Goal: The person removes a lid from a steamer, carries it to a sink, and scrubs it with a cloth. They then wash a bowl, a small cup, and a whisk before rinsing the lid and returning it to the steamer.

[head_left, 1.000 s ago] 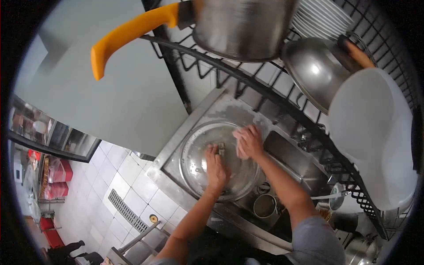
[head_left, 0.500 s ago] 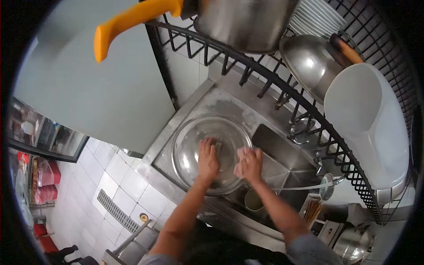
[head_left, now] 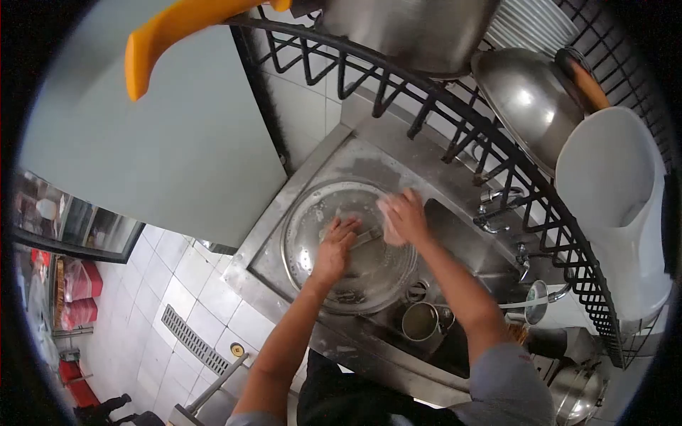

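A large round metal lid [head_left: 312,213], wet and streaked with suds, lies at the sink's left part with a strap handle [head_left: 367,236] across its middle. My left hand [head_left: 336,250] rests on the lid beside the handle, fingers stretched out and apart. In my right hand [head_left: 408,215] is a pale pink cloth [head_left: 390,221], pressed against the upper right of the lid near its rim. The fingers are bent around the cloth, which partly hides beneath them.
A steel sink basin [head_left: 449,234] sits to the right, with a small metal pot [head_left: 420,321] near its front. Taps [head_left: 490,213] line the wall. Overhead, a black wire rack [head_left: 455,117] holds a large pot [head_left: 412,35], a wok [head_left: 529,103] and a white scoop-shaped container [head_left: 604,184].
My right hand has slid the cloth upward along the lid's right side. My left hand stays on the lid, its fingers now more spread. The view has shifted slightly.
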Demonstrator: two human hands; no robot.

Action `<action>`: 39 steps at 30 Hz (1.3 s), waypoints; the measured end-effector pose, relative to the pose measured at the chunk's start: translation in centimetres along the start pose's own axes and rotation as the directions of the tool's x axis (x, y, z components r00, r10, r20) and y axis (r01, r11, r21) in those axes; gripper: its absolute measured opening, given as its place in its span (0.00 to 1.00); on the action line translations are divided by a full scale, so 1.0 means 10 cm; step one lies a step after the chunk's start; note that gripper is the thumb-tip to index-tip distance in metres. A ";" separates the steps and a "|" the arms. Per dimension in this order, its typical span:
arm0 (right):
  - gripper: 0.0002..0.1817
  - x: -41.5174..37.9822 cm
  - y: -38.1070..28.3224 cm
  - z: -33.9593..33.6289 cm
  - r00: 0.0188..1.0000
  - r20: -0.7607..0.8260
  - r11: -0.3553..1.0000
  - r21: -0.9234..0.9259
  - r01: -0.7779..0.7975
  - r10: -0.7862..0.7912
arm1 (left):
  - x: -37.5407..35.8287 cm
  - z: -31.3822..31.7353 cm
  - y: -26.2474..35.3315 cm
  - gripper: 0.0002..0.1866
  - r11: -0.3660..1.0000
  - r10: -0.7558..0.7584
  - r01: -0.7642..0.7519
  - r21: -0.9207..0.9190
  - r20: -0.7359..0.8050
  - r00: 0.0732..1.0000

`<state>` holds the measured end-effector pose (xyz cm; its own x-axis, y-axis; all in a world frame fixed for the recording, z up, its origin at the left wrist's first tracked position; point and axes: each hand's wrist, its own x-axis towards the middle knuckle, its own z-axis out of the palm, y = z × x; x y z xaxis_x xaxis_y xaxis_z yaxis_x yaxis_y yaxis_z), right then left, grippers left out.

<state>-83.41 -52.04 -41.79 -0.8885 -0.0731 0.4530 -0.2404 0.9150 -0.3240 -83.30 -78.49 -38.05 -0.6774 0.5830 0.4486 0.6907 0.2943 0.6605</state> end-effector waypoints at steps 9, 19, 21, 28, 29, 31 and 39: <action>0.10 0.26 -0.19 0.10 0.984 -0.031 0.965 0.204 -0.163 0.173 | 0.01 0.13 0.05 0.22 0.996 -0.079 0.084 0.036 -0.117 0.990; 0.15 -1.16 -0.90 -0.60 0.956 0.029 0.951 -0.115 -0.288 0.293 | 0.01 0.16 0.05 0.13 0.993 -0.055 0.067 0.094 -0.127 0.990; 0.14 -0.65 -0.46 -0.56 0.951 0.092 0.937 -0.223 -0.270 0.296 | 0.02 0.17 0.03 0.12 0.999 -0.020 0.016 -0.041 -0.101 0.995; 0.10 0.93 -0.23 0.31 0.957 0.268 0.992 -0.099 -0.085 0.108 | 0.10 0.18 0.09 0.16 0.998 -0.032 0.028 -0.058 -0.079 0.996; 0.09 0.96 -0.25 0.40 0.986 0.163 0.998 -0.061 -0.021 0.031 | 0.11 0.16 0.12 0.16 0.998 -0.051 0.047 -0.040 -0.099 0.994; 0.09 0.85 -0.21 0.39 0.998 0.054 0.999 -0.024 0.039 -0.038 | 0.10 0.11 0.14 0.16 0.997 -0.072 0.071 -0.018 -0.110 0.991; 0.14 -1.17 -1.05 -0.35 0.943 -0.126 0.942 0.179 -0.284 0.308 | 0.02 0.11 0.10 0.21 0.996 -0.074 0.080 0.047 -0.117 0.990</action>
<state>-69.07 -59.36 -40.78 -0.8627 0.2632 0.4317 -0.0438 0.8117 -0.5824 -82.48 -77.21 -37.93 -0.7517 0.4668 0.4658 0.6453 0.3750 0.6656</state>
